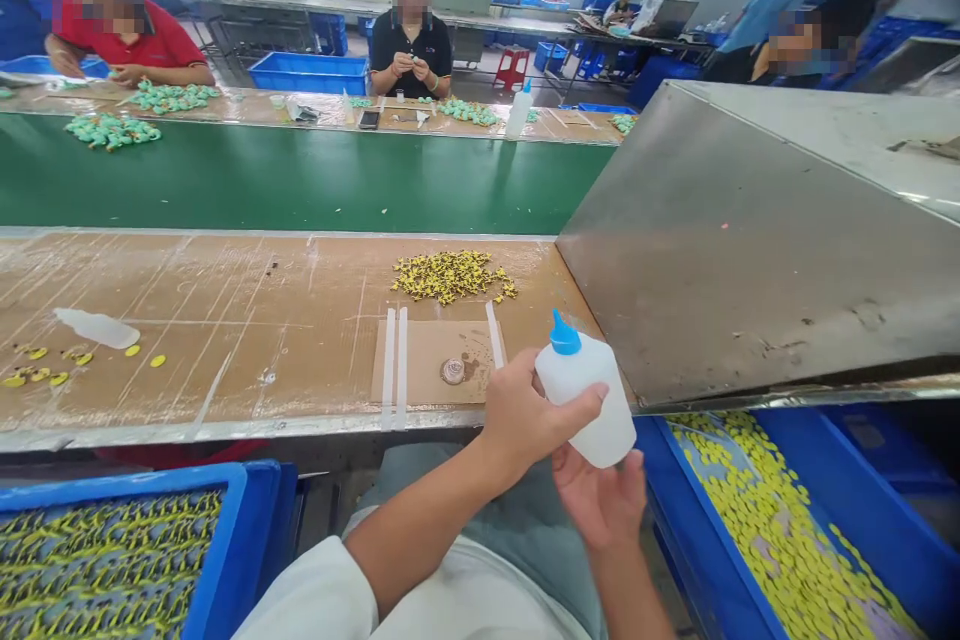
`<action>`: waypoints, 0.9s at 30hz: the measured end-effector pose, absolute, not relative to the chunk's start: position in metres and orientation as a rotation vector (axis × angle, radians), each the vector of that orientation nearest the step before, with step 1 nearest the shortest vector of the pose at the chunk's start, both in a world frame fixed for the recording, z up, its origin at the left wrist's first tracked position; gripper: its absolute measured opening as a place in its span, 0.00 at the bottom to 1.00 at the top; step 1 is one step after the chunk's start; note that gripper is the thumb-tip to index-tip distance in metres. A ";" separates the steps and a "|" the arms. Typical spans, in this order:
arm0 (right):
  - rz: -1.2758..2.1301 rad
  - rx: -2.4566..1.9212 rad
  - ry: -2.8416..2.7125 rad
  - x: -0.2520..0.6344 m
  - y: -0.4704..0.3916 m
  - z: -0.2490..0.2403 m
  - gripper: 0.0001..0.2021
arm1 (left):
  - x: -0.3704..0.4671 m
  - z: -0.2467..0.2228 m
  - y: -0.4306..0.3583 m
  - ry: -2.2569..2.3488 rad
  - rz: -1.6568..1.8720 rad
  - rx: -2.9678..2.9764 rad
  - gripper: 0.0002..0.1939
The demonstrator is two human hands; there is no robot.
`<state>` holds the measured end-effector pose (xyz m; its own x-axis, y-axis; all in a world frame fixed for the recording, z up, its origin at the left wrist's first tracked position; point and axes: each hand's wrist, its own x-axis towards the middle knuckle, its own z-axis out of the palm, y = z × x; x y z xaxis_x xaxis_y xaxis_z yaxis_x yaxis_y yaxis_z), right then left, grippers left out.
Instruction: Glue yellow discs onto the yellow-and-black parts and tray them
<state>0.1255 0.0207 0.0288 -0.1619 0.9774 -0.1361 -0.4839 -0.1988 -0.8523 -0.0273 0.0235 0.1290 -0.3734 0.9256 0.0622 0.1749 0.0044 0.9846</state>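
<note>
A white plastic squeeze bottle (592, 405) with a blue pointed nozzle cap is tilted in front of me, over the bench's front edge. My left hand (529, 415) is closed around its side, thumb across the front. Palm up, my right hand (600, 500) cups the bottle's base, with some fingers partly hidden by it. Left of the bottle lies a cardboard sheet (427, 380) with white tape strips. On that sheet sit a small round cap-like piece (453, 371) and dark wet-looking spots. Behind it is a pile of small yellow-and-black pieces (450, 276).
A metal housing (675, 250) rises at the right. Blue bins (236, 540) of yellow pieces flank my lap. Another white bottle (97, 328) lies at the left near yellow discs (157, 360). Across the green belt (300, 175), people sit among green pieces (112, 130).
</note>
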 end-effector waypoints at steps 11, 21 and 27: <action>1.742 -0.834 -0.434 0.075 0.037 0.059 0.25 | 0.006 0.091 0.022 1.569 1.592 0.714 0.19; 1.722 -0.970 -0.373 0.062 0.065 0.048 0.24 | -0.009 0.060 0.014 1.373 1.602 0.603 0.17; 1.655 -0.996 -0.492 0.061 0.079 0.042 0.18 | -0.009 0.044 0.014 1.247 1.609 0.499 0.21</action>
